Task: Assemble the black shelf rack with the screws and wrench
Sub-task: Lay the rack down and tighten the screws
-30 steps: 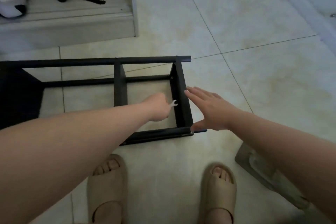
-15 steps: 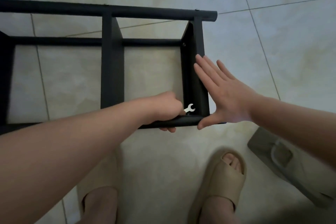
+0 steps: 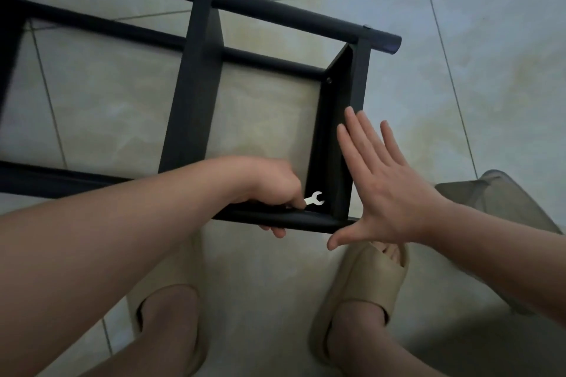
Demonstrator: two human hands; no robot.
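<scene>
The black shelf rack (image 3: 196,86) lies on its side on the tiled floor, its long tubes running from upper left to right. My left hand (image 3: 272,184) pinches a small silver wrench (image 3: 315,199), whose open jaw sits inside the rack's near right corner, just above the lower tube. My right hand (image 3: 386,187) is flat with straight fingers, pressing against the outside of the right end panel (image 3: 352,101), thumb spread under the corner. A dark screw head (image 3: 329,80) shows at the panel's far inner corner. Any screw at the wrench jaw is too dark to make out.
My two feet in beige slides (image 3: 364,281) stand just below the rack's near tube. A clear plastic bag or packet (image 3: 502,208) lies on the floor behind my right wrist. Pale floor tiles with dark grout lines surround the rack.
The view has moved closer and the rack now appears tilted. My left hand with the wrench stays at the near right corner; my right hand stays pressed on the end panel.
</scene>
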